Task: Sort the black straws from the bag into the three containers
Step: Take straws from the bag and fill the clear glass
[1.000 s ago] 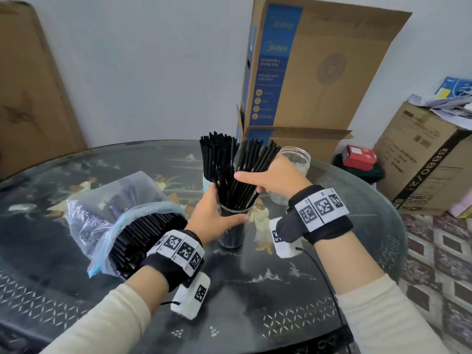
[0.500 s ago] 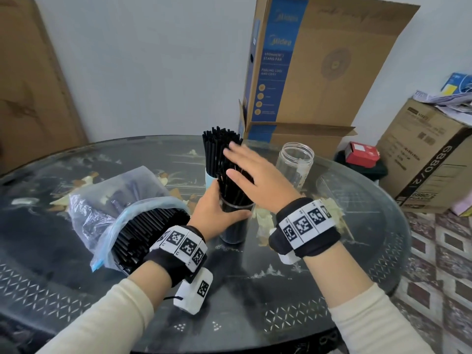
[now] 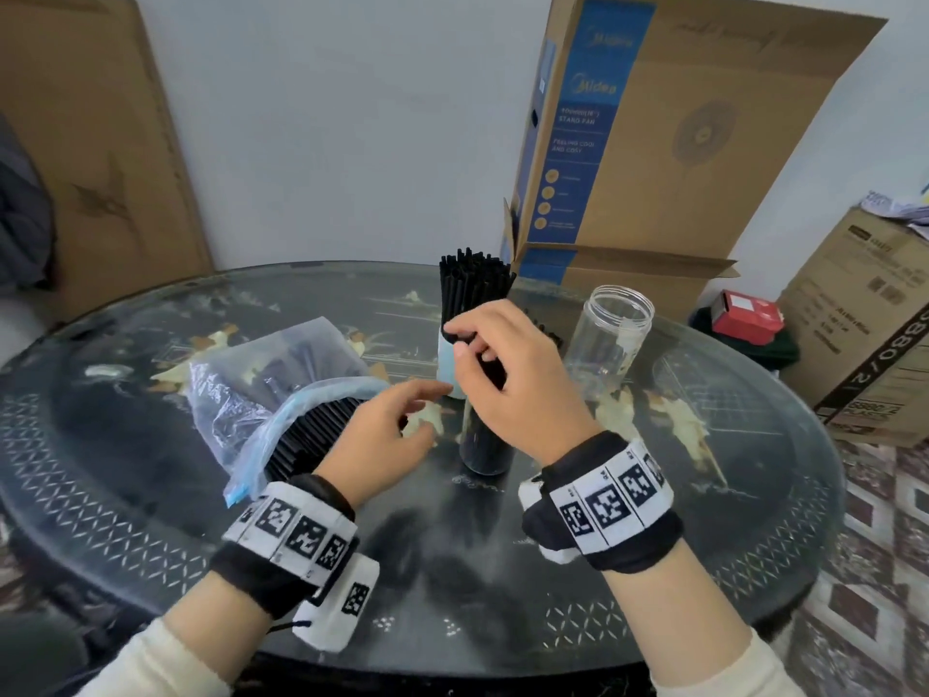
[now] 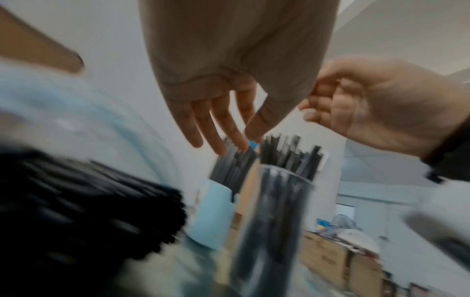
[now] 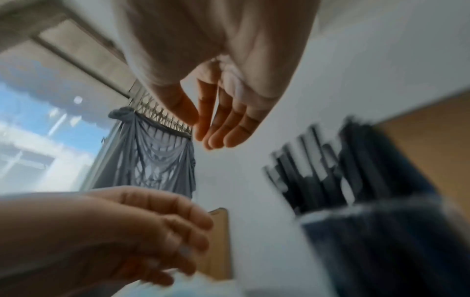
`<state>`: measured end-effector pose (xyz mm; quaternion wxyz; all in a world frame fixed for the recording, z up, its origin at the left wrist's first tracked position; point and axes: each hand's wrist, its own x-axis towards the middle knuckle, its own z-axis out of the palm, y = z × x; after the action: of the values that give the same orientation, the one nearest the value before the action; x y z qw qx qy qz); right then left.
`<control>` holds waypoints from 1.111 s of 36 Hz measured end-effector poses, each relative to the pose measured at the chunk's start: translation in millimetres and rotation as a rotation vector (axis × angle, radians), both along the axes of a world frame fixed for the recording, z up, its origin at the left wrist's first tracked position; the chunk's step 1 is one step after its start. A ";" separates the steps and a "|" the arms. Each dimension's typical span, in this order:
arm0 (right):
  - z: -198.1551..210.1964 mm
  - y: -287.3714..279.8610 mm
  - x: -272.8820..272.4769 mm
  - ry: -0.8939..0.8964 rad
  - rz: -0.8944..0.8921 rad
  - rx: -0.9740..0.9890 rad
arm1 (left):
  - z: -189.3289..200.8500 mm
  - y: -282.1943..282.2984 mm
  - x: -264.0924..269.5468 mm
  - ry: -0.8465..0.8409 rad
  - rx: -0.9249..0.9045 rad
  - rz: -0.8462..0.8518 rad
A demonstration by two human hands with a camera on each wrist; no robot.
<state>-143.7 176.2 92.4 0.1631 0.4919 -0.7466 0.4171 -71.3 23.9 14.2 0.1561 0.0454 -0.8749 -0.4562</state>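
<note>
A clear plastic bag (image 3: 261, 389) lies on its side at the left, packed with black straws (image 3: 311, 435). A light blue cup (image 3: 446, 367) behind holds an upright bundle of straws (image 3: 472, 286). In front of it stands a clear glass (image 3: 485, 445) of straws, its top hidden behind my right hand (image 3: 467, 344). That hand hovers over the glass with loosely curled, empty fingers (image 5: 213, 124). My left hand (image 3: 422, 404) hangs relaxed and empty between the bag's mouth and the glass (image 4: 274, 211), touching neither. An empty clear jar (image 3: 616, 339) stands at the right.
All of this sits on a round dark glass-topped table (image 3: 553, 570) with bare surface towards me. Cardboard boxes (image 3: 653, 143) stand behind the table and at the right (image 3: 864, 334). A red box (image 3: 749, 314) lies past the far edge.
My left hand let go of the glass and drew back left towards the bag. My right hand lifted off the straws in the glass and its fingers curled loosely.
</note>
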 end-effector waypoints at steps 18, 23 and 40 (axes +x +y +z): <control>-80.3 -134.3 42.4 -0.270 0.150 0.762 | 20.2 -103.9 40.9 -0.297 -0.372 0.137; -93.9 -154.9 36.8 -0.133 0.042 0.909 | 28.8 -104.8 37.5 -0.310 -0.330 0.195; -103.1 -172.4 32.1 -0.181 0.026 0.882 | 35.3 -127.1 43.6 -0.245 -0.181 0.228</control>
<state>-111.7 3.9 -10.7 -0.1335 0.4852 -0.8581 0.1025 -27.6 -103.2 49.5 0.1024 0.1851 -0.9141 -0.3459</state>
